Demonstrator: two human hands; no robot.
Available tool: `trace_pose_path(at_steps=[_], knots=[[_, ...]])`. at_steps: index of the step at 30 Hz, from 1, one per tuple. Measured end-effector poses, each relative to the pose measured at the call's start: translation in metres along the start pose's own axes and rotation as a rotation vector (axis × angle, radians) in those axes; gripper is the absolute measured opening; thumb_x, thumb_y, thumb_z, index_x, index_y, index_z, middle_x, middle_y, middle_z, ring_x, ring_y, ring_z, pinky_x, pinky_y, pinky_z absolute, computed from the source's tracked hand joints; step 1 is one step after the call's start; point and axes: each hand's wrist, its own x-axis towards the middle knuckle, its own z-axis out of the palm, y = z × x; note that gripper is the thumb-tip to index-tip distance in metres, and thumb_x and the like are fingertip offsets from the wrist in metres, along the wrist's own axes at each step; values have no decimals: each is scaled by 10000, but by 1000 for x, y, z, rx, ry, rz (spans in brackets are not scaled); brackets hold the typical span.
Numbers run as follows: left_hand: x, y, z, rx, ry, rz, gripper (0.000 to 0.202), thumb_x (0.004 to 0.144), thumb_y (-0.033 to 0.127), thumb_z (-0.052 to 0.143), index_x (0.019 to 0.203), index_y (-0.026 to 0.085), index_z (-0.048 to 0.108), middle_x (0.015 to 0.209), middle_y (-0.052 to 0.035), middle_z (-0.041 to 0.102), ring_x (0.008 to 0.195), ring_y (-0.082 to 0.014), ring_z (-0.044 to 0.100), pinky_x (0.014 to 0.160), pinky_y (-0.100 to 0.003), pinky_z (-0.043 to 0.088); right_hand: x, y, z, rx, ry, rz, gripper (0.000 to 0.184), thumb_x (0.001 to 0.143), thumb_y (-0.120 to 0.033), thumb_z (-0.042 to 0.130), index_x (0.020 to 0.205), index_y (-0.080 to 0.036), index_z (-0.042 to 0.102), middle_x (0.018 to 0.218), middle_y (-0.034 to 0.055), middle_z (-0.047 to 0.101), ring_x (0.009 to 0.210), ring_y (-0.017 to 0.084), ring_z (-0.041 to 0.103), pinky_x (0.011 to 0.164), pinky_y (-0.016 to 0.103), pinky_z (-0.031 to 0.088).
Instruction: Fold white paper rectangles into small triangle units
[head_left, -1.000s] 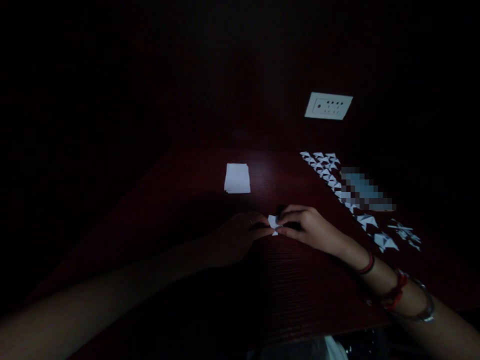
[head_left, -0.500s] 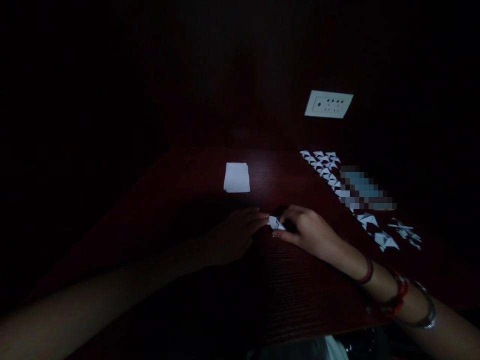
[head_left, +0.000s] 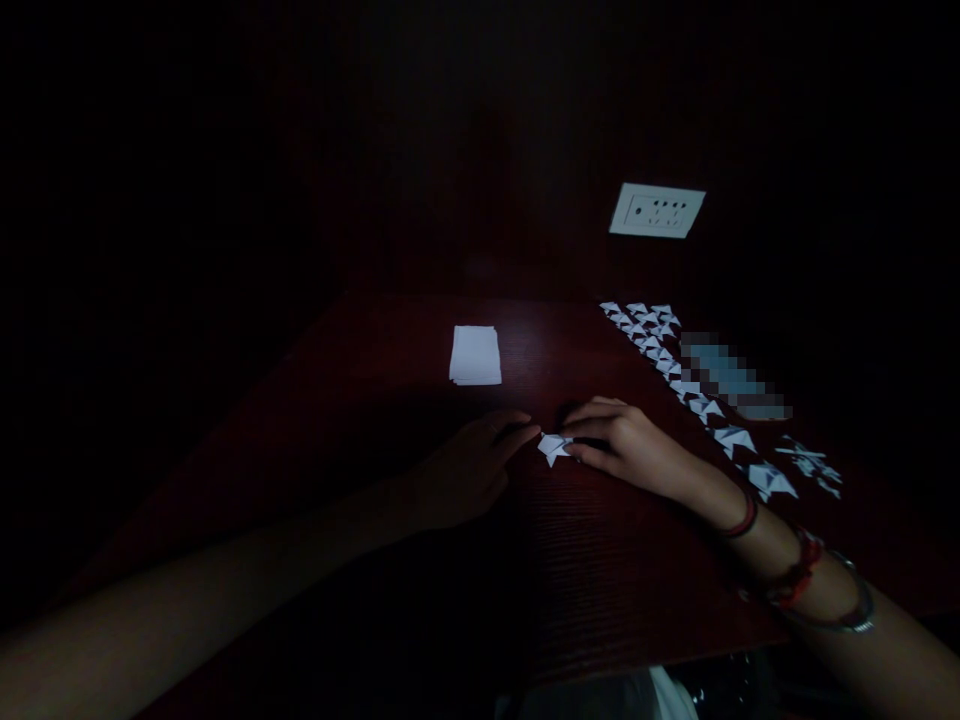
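Grip of the right hand (head_left: 619,445) is nearly closed, thumb and fingers around the right end of a small, white, angular piece of folded paper (head_left: 553,448) at the dark red, wood-grained bench (head_left: 600,580); the left hand (head_left: 461,475) is loosely open, fingertips at the paper's left tip, whether touching or just beside it I cannot tell. Held seemingly at one end only, the piece could swivel or spring open if pushed unevenly, and a hard squeeze might bend its points. Poor light could make such a slip easy to miss. Right fingers cover that end's folds, the left hand is sunk in shadow, and a pixelated patch (head_left: 731,375) obscures whatever lies beside the rows of white folded-paper shapes (head_left: 733,440).
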Motion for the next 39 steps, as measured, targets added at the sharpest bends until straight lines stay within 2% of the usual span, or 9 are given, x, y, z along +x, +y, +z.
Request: trace_pose_path(at_steps=[4, 6, 12, 18, 24, 30, 35, 39], knots=[[-1, -1, 1, 12, 9, 4, 557, 735, 62, 394, 1262, 180, 259, 1299, -80, 253, 1189, -222, 252, 979, -389, 276, 0, 1, 0, 24, 16, 48, 411, 744, -369, 543, 1081, -135, 543, 1000, 85, 567, 933, 184, 495, 834, 322, 391], [-1, -1, 2, 21, 14, 4, 545, 742, 68, 387, 1261, 178, 263, 1294, -78, 259, 1186, -216, 255, 982, -380, 271, 0, 3, 3, 25, -1, 79, 454, 708, -394, 574, 1077, -130, 544, 995, 92, 550, 936, 193, 487, 829, 327, 393], [0, 0, 0, 32, 0, 15, 517, 744, 73, 372, 1246, 166, 291, 1267, -77, 305, 1174, -203, 274, 976, -363, 278, 3, 3, 8, 54, -15, 92, 252, 714, -323, 579, 913, -170, 603, 952, 64, 511, 910, 176, 484, 812, 314, 386], [0, -1, 1, 33, 34, 33, 508, 731, 64, 363, 1228, 153, 311, 1245, -85, 330, 1143, -201, 313, 953, -359, 305, 2, 4, -3, 33, 30, 82, 286, 716, -337, 577, 955, -179, 586, 975, 63, 490, 938, 181, 463, 848, 340, 355], [0, -4, 5, 24, 68, 52, 535, 714, 56, 371, 1236, 149, 298, 1242, -83, 325, 1133, -197, 319, 954, -353, 308, -2, 15, -5, 40, -122, 61, 507, 646, -448, 613, 1064, -169, 545, 1019, 82, 482, 972, 207, 443, 840, 363, 361], [0, -4, 4, 33, 87, 67, 547, 714, 55, 371, 1244, 156, 286, 1259, -83, 318, 1161, -201, 290, 963, -370, 297, 2, 12, 0, 70, -64, 31, 310, 701, -348, 596, 961, -180, 596, 962, 60, 524, 906, 171, 481, 808, 319, 376], [0, -7, 5, 73, 45, 181, 495, 752, 72, 344, 1231, 191, 315, 1258, -45, 371, 1181, -200, 267, 965, -395, 270, 1, 9, 3, 3, -57, -72, 254, 777, -323, 516, 975, -190, 604, 936, 50, 578, 884, 161, 505, 813, 315, 359], [1, -11, 8, 122, 12, 210, 441, 788, 88, 319, 1213, 201, 345, 1225, -16, 429, 1167, -199, 288, 939, -386, 283, -1, 6, 3, -19, -79, -138, 269, 803, -340, 469, 989, -190, 592, 932, 52, 596, 876, 164, 518, 806, 318, 354]])
